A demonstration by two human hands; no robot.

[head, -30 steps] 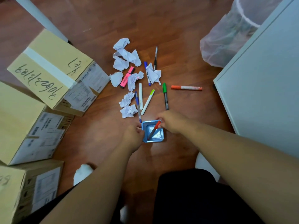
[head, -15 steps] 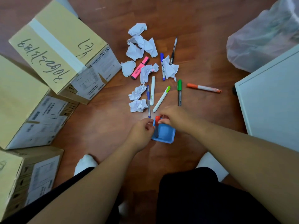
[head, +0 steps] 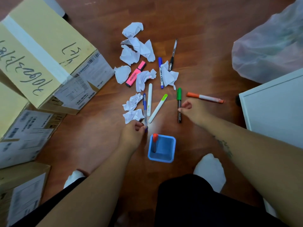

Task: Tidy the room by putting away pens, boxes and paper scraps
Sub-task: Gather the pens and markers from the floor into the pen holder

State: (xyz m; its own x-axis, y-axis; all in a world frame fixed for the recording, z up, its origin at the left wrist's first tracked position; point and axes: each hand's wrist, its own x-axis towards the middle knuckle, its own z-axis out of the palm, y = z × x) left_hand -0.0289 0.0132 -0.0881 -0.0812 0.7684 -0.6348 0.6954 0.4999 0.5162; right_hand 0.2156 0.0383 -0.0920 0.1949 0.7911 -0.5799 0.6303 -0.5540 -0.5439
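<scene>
Head view shows eight loose pens (head: 179, 94), one red pen (head: 155, 140) in holder (head: 164, 160).

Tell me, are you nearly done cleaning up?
Not nearly. Done: one red pen stands in the blue cup. In hand: the left hand pinches the blue pen, the right hand pinches the green pen. Left: the orange marker, pink highlighter, other pens and paper scraps lie on the floor, and the boxes wait beside them.
</scene>
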